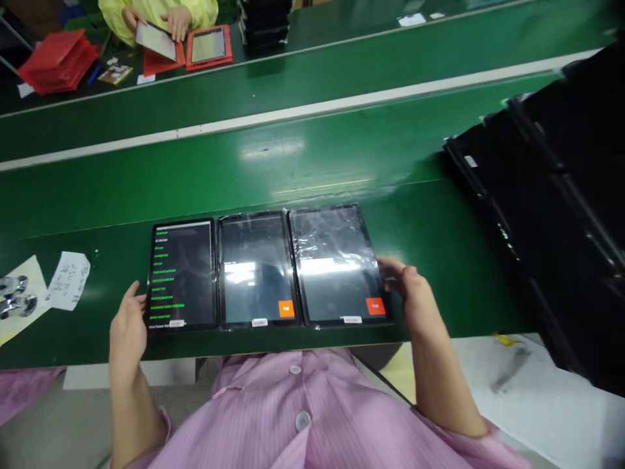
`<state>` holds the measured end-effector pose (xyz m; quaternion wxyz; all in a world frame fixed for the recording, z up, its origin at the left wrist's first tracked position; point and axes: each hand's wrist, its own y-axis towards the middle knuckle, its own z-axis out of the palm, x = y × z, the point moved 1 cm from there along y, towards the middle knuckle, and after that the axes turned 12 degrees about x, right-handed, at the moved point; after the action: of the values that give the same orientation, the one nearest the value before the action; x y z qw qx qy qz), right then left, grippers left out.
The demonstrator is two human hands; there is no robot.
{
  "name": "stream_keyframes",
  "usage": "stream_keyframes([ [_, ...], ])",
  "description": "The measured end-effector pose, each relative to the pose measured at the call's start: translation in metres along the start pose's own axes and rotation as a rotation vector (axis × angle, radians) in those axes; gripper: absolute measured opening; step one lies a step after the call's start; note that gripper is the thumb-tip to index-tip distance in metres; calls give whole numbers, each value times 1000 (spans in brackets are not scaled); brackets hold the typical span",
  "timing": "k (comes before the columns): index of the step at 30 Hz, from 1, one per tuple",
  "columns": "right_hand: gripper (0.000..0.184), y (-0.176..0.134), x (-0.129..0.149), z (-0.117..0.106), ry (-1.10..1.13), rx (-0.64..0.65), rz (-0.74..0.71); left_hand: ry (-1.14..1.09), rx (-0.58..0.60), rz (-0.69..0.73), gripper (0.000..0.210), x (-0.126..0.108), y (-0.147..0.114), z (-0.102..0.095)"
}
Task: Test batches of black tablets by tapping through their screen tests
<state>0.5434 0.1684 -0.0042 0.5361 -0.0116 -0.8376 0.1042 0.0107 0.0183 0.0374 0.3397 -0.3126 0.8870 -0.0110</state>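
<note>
Three black tablets lie side by side on the green bench before me. On the left tablet (183, 277), the lit screen lists several lines of mostly green text. The middle tablet (256, 280) has an orange "Fail" box. A red box glows on the right tablet (336, 260), whose clear film is wrinkled. My left hand (128, 324) rests against the left tablet's outer edge, fingers stretched out and apart. At the far right edge of the row, my right hand (407, 286) touches the right tablet with loosely bent fingers; some fingertips are hidden.
Stacked black devices (537, 195) rise at the right. Left of the tablets lie a handwritten paper slip (69, 280) and shiny metal parts (19, 296) on yellowish paper. Across the bench, a person in yellow (161, 13) handles a tablet near stacked red covers (58, 62).
</note>
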Motion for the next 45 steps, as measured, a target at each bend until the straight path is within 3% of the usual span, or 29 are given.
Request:
stream_keyframes([
  [3, 66, -17, 19, 4, -328, -4, -73, 109, 18, -55, 66, -3, -17, -3],
  [5, 70, -28, 40, 15, -538, -11, -188, 203, -3, -53, 67, -19, -28, 4],
  [7, 65, -36, 60, 28, -733, 20, -350, 302, -88, 51, 69, -44, -37, 17],
  [9, 51, -39, 75, 39, -898, 81, -477, 383, -160, 243, 68, -71, -43, 36],
  [11, 44, -39, 81, 42, -959, 99, -544, 400, -119, 445, 62, -93, -47, 56],
  [14, 51, -38, 79, 31, -916, -7, -563, 339, 26, 689, 55, -114, -53, 80],
  [16, 53, -37, 75, 25, -908, -27, -555, 328, 67, 776, 55, -120, -56, 90],
  [20, 47, -36, 68, 28, -985, 80, -509, 372, 110, 817, 54, -129, -60, 102],
  [23, 50, -36, 65, 28, -878, -54, -533, 368, 95, 817, 52, -137, -61, 106],
  [26, 49, -35, 64, 20, -610, -163, -559, 332, 99, 852, 43, -145, -61, 107],
  [33, 24, -33, 73, 10, -29, 136, -295, 414, 12, 745, 37, -147, -53, 102],
  [35, 25, -35, 77, 11, 41, 150, -259, 416, 17, 739, 38, -147, -52, 101],
  [40, 20, -39, 75, 12, 73, 8, -221, 464, 100, 786, 35, -146, -53, 99],
  [42, 17, -41, 72, 11, 72, -52, -229, 438, 51, 749, 36, -139, -49, 89],
  [45, 13, -43, 68, 7, 71, -149, -253, 398, -110, 653, 33, -116, -34, 62],
])
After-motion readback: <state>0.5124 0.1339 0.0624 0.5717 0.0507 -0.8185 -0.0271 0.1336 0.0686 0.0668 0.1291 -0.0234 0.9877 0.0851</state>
